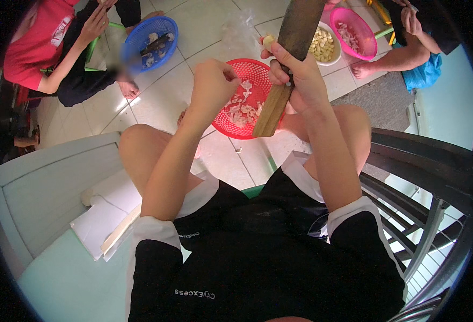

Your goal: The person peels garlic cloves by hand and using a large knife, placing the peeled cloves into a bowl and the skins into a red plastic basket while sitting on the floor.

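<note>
My right hand (301,76) grips a wide-bladed knife (301,28) near where its dark metal blade meets the wooden handle; the blade points away from me. The same hand pinches a pale garlic clove (268,42) at its fingertips. My left hand (216,80) is raised over the left rim of a red plastic basket (242,135), its fingers curled; whether something small is between them cannot be told. Thin pale garlic skins (242,114) lie in the basket. Beyond the knife, a white bowl (337,56) holds many peeled cloves (322,45).
Two other people sit at far left and far right. A blue basket (127,48) with skins and a knife is at upper left, a pink basket (371,50) with skins at upper right. A clear plastic bag (240,30) lies on the floor. A dark metal railing (421,161) stands right.
</note>
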The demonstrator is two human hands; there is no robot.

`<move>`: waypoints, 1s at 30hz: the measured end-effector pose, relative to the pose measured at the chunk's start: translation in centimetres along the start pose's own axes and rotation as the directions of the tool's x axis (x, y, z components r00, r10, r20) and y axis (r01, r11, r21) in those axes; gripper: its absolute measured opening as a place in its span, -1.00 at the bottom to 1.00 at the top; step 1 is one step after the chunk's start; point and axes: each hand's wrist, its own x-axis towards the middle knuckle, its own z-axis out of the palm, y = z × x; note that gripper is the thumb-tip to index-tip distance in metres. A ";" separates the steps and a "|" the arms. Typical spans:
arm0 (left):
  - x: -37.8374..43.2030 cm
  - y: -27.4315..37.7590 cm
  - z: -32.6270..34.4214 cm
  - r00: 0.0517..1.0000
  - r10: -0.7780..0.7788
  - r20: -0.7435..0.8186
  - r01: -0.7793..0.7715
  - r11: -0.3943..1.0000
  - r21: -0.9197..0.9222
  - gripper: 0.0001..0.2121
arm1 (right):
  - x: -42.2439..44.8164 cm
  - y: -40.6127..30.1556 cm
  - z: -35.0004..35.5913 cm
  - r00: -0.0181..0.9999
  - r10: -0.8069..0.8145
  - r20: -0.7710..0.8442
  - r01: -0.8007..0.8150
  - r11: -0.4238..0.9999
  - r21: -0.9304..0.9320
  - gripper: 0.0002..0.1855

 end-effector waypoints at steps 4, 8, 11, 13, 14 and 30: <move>0.4 -1.4 1.7 0.998 0.041 -0.040 -0.038 0.997 0.074 -0.89 | 0.0 0.0 -0.1 1.000 -0.003 0.022 0.003 1.000 0.008 -0.62; 0.2 -2.1 2.6 0.994 0.033 0.104 -0.050 0.985 0.165 -0.88 | 0.0 0.0 -0.2 1.000 0.008 0.014 -0.008 1.000 -0.023 -0.62; 0.6 -1.8 2.2 0.989 0.143 0.037 -0.147 0.980 0.134 -0.83 | 0.2 0.1 -0.3 1.000 0.009 -0.013 -0.010 0.993 -0.118 -0.65; 1.0 -0.6 1.2 0.971 0.227 -0.076 -0.224 0.973 0.049 -0.80 | 0.2 0.1 -0.5 0.999 0.009 -0.036 -0.015 0.984 -0.175 -0.67; 1.3 0.4 0.3 0.981 0.146 -0.125 -0.168 0.968 -0.187 -0.79 | 0.2 0.1 -0.5 0.999 -0.013 -0.050 0.000 0.966 -0.257 -0.70; 0.3 4.0 -1.2 0.997 -0.058 -0.047 0.015 0.769 -0.639 -0.87 | -0.5 0.0 2.4 0.976 -0.186 -0.117 0.106 0.865 -0.490 -0.81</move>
